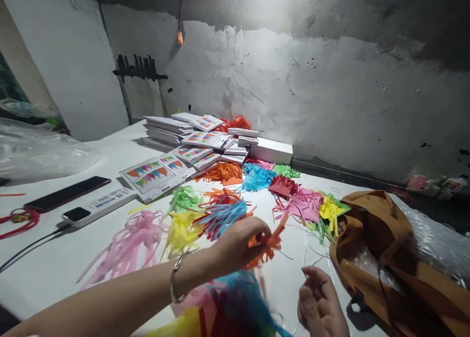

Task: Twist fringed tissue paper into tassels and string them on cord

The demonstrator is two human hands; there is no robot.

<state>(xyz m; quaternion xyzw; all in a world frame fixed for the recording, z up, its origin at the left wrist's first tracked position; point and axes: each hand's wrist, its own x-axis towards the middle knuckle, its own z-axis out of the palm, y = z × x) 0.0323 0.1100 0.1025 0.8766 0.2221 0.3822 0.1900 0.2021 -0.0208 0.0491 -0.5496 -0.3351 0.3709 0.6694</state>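
My left hand (240, 241), with a silver bracelet on the wrist, is closed on an orange paper tassel (272, 246) above the table. Lower right, my right hand (320, 305) pinches the end of a thin string (316, 261) between thumb and fingers. Under my left forearm lies a blurred bunch of blue, red, pink and yellow tassels (238, 302). Beyond my left hand sit a light-blue and red tassel (222, 217), a yellow one (183, 234) and a pink one (135, 249). Farther back are blue (259, 177), dark red (283, 185) and pink (306, 202) fringed paper pieces.
Stacks of printed cards (165, 129) and a white box (273, 151) stand by the wall. A printed sheet (157, 175), a phone (68, 192) and a white corded device (99, 207) lie left. A brown bag (378, 209) is at right, plastic wrap (44, 151) at far left.
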